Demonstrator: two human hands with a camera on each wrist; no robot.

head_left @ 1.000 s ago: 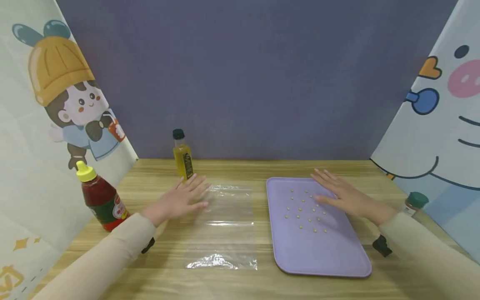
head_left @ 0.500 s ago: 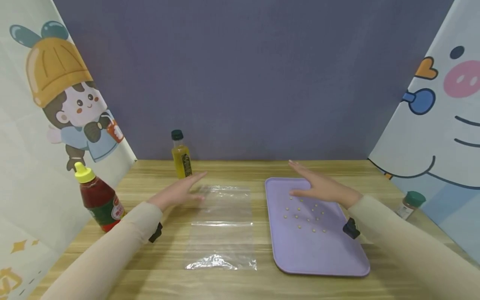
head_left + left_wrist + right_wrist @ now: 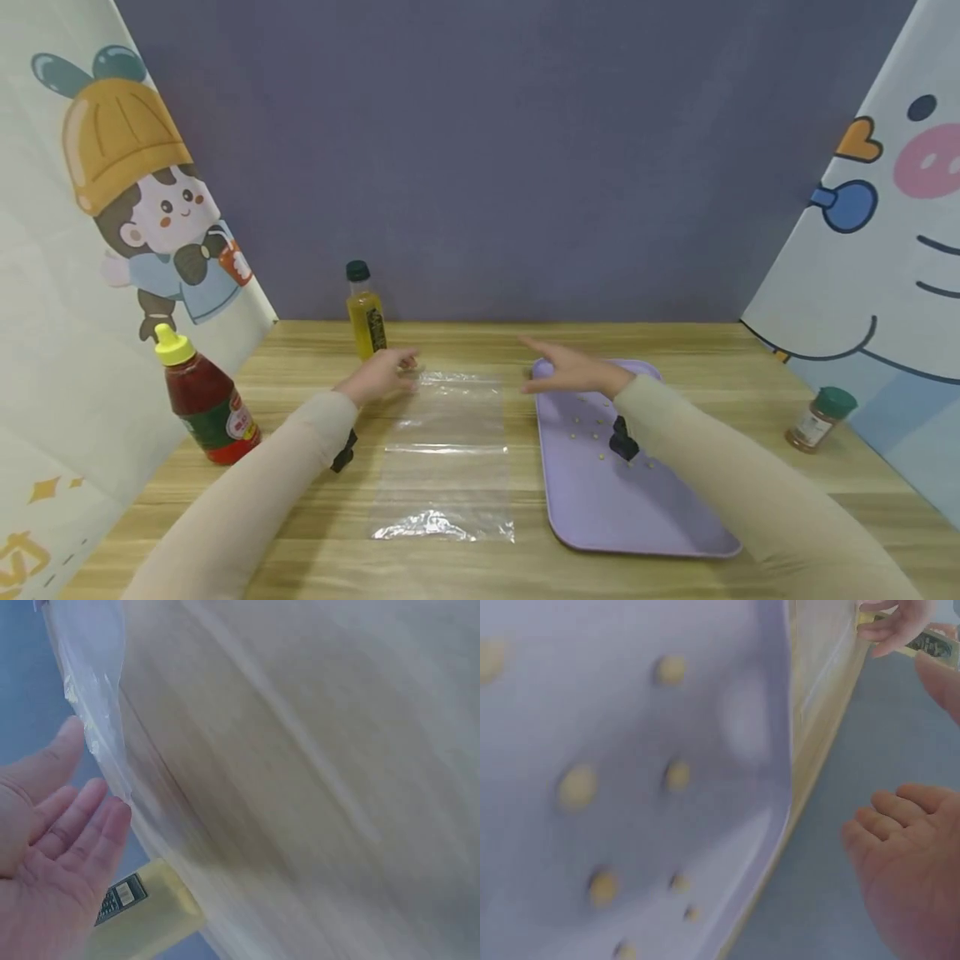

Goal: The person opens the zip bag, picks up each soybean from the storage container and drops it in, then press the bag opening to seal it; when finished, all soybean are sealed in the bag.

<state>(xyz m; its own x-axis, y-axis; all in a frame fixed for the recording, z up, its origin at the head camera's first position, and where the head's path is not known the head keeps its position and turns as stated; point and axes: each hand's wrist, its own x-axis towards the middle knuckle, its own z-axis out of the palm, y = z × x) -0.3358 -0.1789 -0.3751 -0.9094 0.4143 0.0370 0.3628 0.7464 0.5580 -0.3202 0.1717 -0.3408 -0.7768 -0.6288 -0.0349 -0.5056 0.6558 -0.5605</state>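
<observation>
A clear plastic zip bag (image 3: 450, 483) lies flat at the middle of the wooden table. My left hand (image 3: 377, 375) hovers at its far left corner, fingers loosely bent; the left wrist view has the thumb and fingers apart, the bag's edge (image 3: 105, 727) just past them. Over the far left corner of a lilac tray (image 3: 600, 525), my right hand (image 3: 572, 371) reaches leftward with thumb and fingers spread, holding nothing. Small round pale-yellow pellets (image 3: 577, 787) are scattered across the tray; my right forearm hides some of them in the head view.
An oil bottle (image 3: 366, 321) with a dark green cap stands just behind my left hand. At the left is a red sauce bottle (image 3: 206, 400) with a yellow cap. A small green-capped spice jar (image 3: 821, 419) stands at the right. A grey-blue backdrop (image 3: 480, 167) closes off the back.
My right hand has swept left from over the tray's far right side to its far left corner. The left hand has shifted slightly right, its fingers bending. Bag and tray stay put.
</observation>
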